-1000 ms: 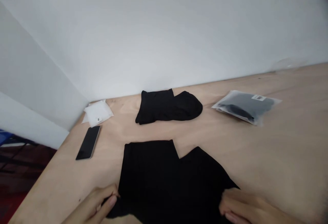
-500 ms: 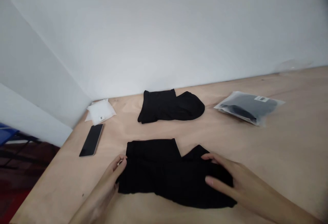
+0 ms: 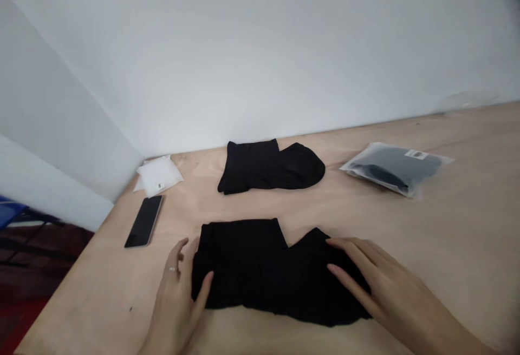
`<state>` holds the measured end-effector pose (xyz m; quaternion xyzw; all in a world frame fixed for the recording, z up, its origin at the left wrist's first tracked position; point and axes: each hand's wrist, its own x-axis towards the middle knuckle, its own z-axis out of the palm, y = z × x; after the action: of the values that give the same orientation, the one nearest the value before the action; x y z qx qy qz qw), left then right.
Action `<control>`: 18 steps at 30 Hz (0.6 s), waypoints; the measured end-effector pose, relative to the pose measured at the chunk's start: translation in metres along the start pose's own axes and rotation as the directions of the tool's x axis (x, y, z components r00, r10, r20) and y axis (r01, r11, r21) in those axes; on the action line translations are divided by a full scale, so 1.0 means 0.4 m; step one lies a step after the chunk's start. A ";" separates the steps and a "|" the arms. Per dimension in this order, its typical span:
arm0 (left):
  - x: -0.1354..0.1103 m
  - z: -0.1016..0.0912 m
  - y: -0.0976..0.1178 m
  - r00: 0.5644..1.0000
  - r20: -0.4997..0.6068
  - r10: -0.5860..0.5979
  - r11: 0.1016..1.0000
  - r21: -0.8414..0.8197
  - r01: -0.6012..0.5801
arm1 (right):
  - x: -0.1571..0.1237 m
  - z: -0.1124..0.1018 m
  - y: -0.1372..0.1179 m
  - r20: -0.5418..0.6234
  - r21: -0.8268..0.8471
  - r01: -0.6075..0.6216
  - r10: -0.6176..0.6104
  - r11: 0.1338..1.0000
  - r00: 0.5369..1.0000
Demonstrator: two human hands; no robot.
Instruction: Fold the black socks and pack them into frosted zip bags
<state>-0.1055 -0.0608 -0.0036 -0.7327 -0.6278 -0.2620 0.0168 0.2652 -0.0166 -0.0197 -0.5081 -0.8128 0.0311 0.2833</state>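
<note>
A folded black sock [image 3: 260, 268] lies flat on the wooden table in front of me, its straight edge to the left and its bent part to the right. My left hand [image 3: 182, 284], with a ring on one finger, is at the left edge; its thumb rests on the fabric and the fingers are apart beside it. Over the right end lies my right hand [image 3: 369, 274], thumb and fingers spread on the cloth. Behind, a second folded black sock [image 3: 268, 165] with a rounded toe lies near the wall, touched by neither hand.
At the back right is a frosted plastic bag [image 3: 398, 165] with dark contents and a label. White packets [image 3: 160, 175] lie at the back left, with a black phone [image 3: 145, 221] in front of them. A wall [image 3: 260, 57] borders the table's [image 3: 105, 284] far edge.
My left hand has let go of its pinch on the sock's left edge and spread, its thumb now on top. The right hand has shifted slightly upward on the fabric.
</note>
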 end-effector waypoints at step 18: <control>-0.019 -0.003 0.009 0.889 0.346 0.300 0.916 0.157 -0.370 | 0.014 0.000 -0.027 0.289 0.089 0.256 -0.271 0.962 0.918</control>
<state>-0.1030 -0.0689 -0.0046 -0.8563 -0.5107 -0.0643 0.0422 0.2546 -0.0169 -0.0138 -0.3762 -0.9062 0.0892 0.1712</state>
